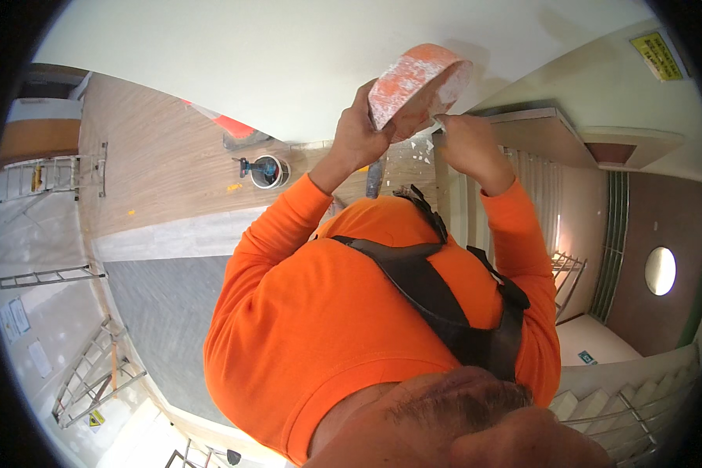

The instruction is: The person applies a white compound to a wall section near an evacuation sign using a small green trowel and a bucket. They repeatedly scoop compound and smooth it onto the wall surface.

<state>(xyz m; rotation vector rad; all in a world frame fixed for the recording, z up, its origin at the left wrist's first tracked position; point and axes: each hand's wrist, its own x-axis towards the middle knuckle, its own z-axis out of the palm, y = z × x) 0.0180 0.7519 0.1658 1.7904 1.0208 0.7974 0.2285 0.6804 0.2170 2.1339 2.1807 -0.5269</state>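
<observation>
My left hand [363, 131] grips the rim and side of an orange plaster-mixing bowl [413, 82], smeared with white dried plaster. The bowl is tilted in front of the pale wall, its open side turned toward my right. My right hand [469, 148] is closed near the bowl's lower right edge. A small pale tip shows at its fingers, but I cannot make out what they hold. White flakes [423, 150] show below the bowl, between my hands.
A white bucket [271, 173] with blue-and-black tools stands on the wood-look floor [156, 156]. Near the wall base is a red-orange object [234, 126]. Metal ladders [97, 374] stand at the far left. The pale wall [234, 54] rises close ahead.
</observation>
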